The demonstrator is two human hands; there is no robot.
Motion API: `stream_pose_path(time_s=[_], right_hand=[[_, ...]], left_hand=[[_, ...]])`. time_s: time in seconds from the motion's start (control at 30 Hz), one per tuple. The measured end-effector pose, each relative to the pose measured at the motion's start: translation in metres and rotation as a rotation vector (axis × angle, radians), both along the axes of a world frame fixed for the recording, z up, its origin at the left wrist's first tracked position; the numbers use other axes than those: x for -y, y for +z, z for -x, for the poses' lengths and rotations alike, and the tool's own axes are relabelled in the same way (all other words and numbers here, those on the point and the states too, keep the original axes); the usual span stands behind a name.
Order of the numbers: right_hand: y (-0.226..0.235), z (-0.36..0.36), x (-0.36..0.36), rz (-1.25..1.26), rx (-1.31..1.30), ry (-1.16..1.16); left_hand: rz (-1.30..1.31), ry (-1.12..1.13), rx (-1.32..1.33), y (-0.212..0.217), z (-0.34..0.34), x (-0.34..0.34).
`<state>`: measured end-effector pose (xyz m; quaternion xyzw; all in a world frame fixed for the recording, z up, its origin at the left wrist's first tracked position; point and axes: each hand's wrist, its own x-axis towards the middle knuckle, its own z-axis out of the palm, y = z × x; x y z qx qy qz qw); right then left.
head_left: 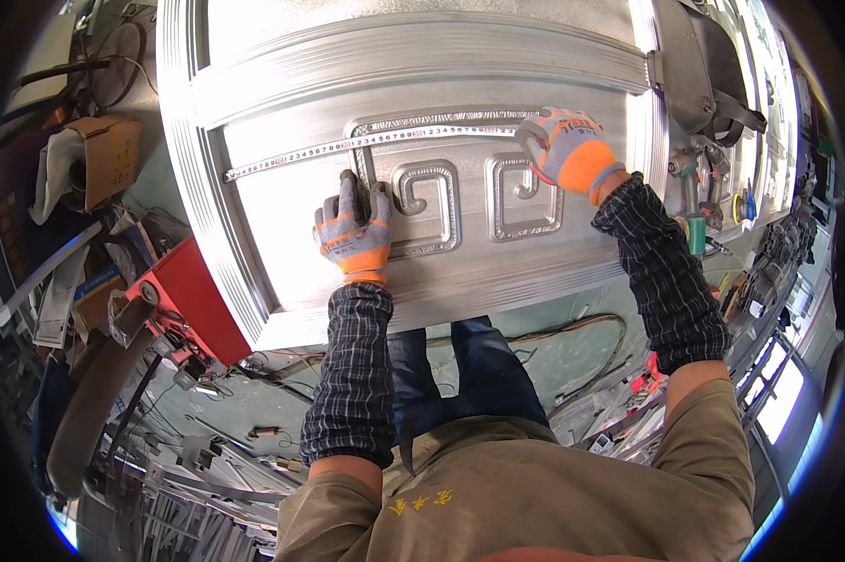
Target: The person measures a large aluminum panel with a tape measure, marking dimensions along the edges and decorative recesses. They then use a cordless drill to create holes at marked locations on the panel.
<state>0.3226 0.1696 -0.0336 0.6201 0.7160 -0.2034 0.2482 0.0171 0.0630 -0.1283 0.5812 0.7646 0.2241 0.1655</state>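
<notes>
A silvery metal door-like panel [291,215] with a ribbed frame lies before me, bearing raised scroll ornaments [455,208]. Across its recessed field stretches the white blade of a tape measure [315,152], from the left frame edge to my right hand [572,150]. That gloved hand is closed around the tape measure's case, which is mostly hidden; a bit of red shows under the fingers. My left hand [352,234], in a grey and orange glove, rests on the panel below the blade with fingers stretched out, beside the left scroll, holding nothing.
Left of the panel stand a red metal box [198,300] and an open cardboard box [111,161]. A power tool with a green base [692,201] and a dark grey curved object [694,70] lie at the right. Cables [582,323] and metal profiles [184,515] cover parts of the floor.
</notes>
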Motion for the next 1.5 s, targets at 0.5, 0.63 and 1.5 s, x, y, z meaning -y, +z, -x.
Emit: stream_pose_path(time_s=[0.5, 0.63, 1.5], right_hand=[[0.003, 0.004, -0.004, 0.068, 0.057, -0.028], [0.003, 0.006, -0.005, 0.080, 0.076, -0.027], [0.014, 0.092, 0.207, -0.086, -0.966, -0.348]], left_hand=[[0.035, -0.003, -0.001, 0.004, -0.001, 0.000], [0.051, 0.001, -0.005, 0.005, -0.002, 0.000], [0.671, -0.072, 1.287, 0.118, -0.062, 0.056]])
